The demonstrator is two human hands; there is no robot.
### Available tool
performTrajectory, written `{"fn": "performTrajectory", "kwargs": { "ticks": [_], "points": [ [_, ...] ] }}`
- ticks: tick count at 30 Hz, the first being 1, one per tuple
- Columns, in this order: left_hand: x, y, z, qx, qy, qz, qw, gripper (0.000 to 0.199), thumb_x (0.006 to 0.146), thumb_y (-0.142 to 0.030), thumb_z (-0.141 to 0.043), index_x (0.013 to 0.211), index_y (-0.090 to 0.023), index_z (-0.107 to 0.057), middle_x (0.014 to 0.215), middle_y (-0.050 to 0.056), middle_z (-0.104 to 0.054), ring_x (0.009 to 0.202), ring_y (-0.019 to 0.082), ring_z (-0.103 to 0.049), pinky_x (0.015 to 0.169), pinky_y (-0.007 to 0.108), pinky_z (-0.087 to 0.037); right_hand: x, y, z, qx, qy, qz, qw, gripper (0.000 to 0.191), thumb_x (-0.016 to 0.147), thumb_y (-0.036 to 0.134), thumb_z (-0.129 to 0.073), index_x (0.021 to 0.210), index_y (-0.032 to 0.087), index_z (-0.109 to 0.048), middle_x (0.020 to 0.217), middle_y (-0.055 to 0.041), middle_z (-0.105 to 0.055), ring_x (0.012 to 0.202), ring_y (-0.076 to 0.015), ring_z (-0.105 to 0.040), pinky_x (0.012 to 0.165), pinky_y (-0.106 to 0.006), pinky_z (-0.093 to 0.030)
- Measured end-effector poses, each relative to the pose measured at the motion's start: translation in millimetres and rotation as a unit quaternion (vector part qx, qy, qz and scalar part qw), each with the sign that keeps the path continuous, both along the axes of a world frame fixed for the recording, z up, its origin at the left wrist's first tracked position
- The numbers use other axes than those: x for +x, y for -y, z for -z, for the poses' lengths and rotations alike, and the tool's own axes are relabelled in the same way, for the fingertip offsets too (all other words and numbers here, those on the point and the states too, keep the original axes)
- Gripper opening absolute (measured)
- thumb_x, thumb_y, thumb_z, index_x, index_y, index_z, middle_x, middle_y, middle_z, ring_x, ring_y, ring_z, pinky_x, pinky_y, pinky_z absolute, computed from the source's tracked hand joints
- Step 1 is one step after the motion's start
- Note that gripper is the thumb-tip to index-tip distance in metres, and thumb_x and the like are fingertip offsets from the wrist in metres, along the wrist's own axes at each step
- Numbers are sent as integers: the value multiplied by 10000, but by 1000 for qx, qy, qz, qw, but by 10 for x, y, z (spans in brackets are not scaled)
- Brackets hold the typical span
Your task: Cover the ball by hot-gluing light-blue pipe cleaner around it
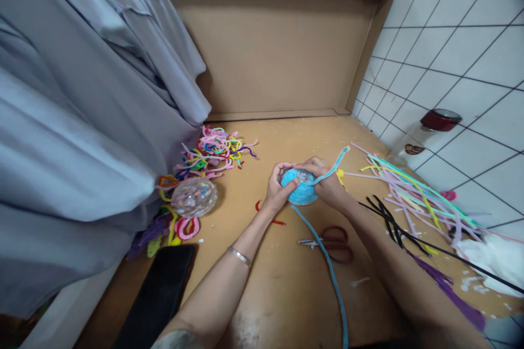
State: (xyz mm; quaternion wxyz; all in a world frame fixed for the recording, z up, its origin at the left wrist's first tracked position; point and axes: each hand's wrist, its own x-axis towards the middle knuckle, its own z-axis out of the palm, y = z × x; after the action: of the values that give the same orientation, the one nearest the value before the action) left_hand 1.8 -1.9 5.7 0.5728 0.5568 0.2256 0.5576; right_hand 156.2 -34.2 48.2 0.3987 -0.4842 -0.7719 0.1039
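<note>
My left hand [281,185] and right hand [323,182] both grasp the blue coiled ball [302,193] between them, above the table [270,294]. The red-handled scissors [331,244] lie nearer me, beside a loose blue strand [331,267].

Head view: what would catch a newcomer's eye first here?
Probably the bright blue coiled piece, held between the two hands, left and right, near the middle of the table. Next, likely the big grey-blue cloth filling the view's left side. Then the bright color clusters: a tangled pile of short curly pieces beside that cloth, and long loose strands by the tiled wall at right.
</note>
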Motion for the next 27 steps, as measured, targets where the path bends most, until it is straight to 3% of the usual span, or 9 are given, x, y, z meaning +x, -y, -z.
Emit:
{"fn": "performTrajectory", "kwargs": {
  "ticks": [16,21,27],
  "points": [
    [6,38,-16,19,-27,2,999,525,654,-468,-763,1015,-192,-501,1136,103,-612,1108,229,-570,997,376,-432,40,130,80,27,57,24,998,357,869,150,-475,1098,304,-701,933,-73,-587,883,-214,-499,775,-365,-428],
    [16,20,11,21,-13,-2,1000,504,658,-464,-758,1005,-197,-507,1113,91,-616,1080,222,-576,984,371,-435,99,109,106,18,-36,18,999,394,848,119,-427,1130,256,-666,993,-83,-600,928,-216,-549,817,-393,-463],
    [6,16,1,20,-20,-2,1000,525,647,-487,-759,1004,-195,-508,1121,97,-616,1086,232,-577,990,381,-432,167,77,172,13,-102,13,995,323,790,115,-476,965,246,-714,936,-65,-591,909,-205,-574,802,-386,-488]
  ]
}}
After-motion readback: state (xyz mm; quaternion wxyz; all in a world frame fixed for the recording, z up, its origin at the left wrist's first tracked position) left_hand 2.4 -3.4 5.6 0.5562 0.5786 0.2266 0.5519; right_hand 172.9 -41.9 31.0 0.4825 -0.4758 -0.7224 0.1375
